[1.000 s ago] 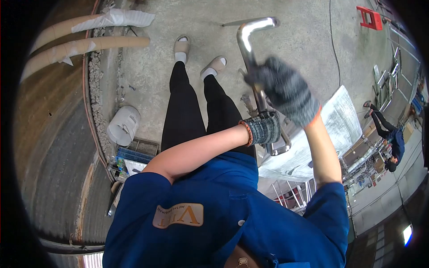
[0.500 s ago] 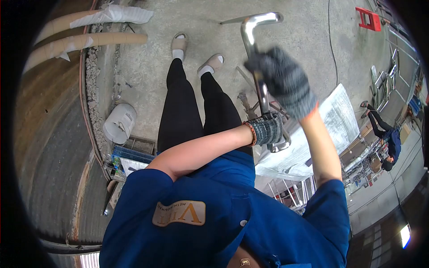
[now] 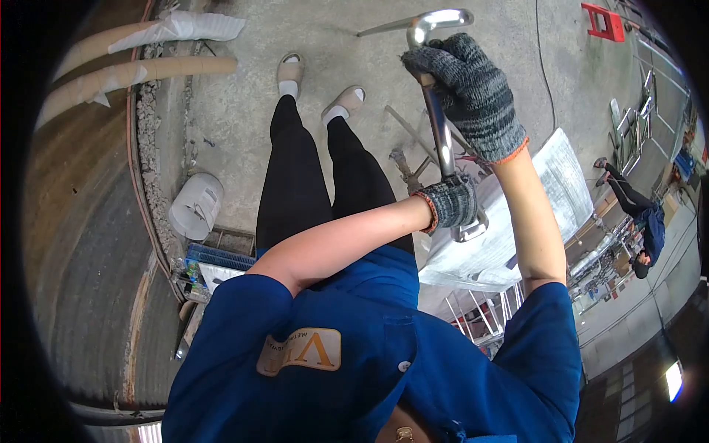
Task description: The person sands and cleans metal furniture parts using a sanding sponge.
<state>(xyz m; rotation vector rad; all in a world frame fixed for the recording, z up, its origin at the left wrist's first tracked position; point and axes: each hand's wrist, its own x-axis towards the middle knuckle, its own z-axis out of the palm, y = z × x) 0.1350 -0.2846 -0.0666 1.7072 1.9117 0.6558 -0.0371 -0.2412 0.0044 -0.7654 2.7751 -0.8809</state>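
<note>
A shiny bent metal tube (image 3: 442, 139) stands up in front of me, with an angled bend at its top and a hooked end at the bottom. My left hand (image 3: 452, 202), in a grey knit glove with an orange cuff, is closed around the tube's lower part, just above the hook. Higher up, my right hand (image 3: 476, 100), gloved the same way, curls its fingers round the tube just below the upper bend. Behind the tube, a plastic-wrapped slab (image 3: 550, 184) lies to the right of my left hand.
A white bucket (image 3: 198, 207) lies on the floor to the left, below long wrapped rolls (image 3: 185, 68). A red stool (image 3: 604, 22) is at the far right. Another person (image 3: 648, 225) stands near metal frames (image 3: 642, 122). A dark cable (image 3: 545, 81) runs over the concrete floor.
My right hand has slid up the tube towards its upper bend and is no longer blurred. The left hand keeps its hold, with the tube shifted slightly up and right in view.
</note>
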